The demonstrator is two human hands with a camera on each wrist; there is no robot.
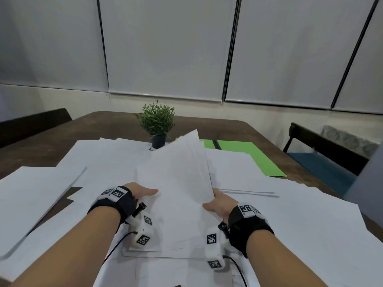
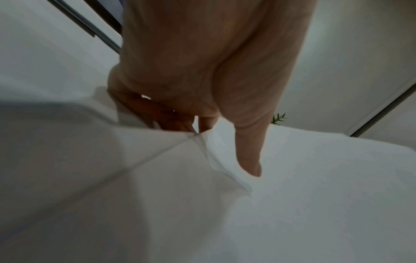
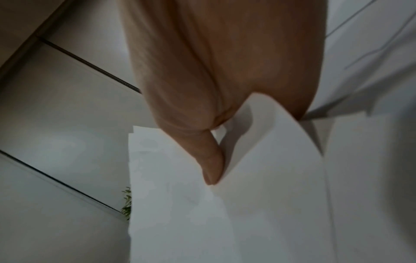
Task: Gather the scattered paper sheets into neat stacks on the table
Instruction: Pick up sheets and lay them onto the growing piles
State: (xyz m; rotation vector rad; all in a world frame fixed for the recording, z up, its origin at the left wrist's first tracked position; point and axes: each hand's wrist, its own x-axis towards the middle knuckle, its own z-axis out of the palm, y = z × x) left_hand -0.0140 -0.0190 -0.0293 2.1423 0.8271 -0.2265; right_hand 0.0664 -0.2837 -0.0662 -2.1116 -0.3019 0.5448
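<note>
A bundle of white paper sheets (image 1: 178, 172) is lifted at a tilt above the table's middle, its far corners fanned apart. My left hand (image 1: 143, 192) holds its left edge, thumb (image 2: 249, 156) on top and fingers (image 2: 162, 113) curled beneath the sheets (image 2: 303, 178). My right hand (image 1: 217, 204) grips the near right corner, thumb (image 3: 211, 165) pressing the top sheet (image 3: 225, 213), fingers hidden under it. More white sheets (image 1: 41, 195) lie scattered flat over the brown table (image 1: 41, 150), left, right and below the bundle.
A small potted plant (image 1: 156, 123) stands behind the bundle. Green sheets (image 1: 257, 156) lie at the back right, partly under white paper. Chairs stand at the left (image 1: 33, 123) and right (image 1: 323, 156) table edges. Blinds cover the wall behind.
</note>
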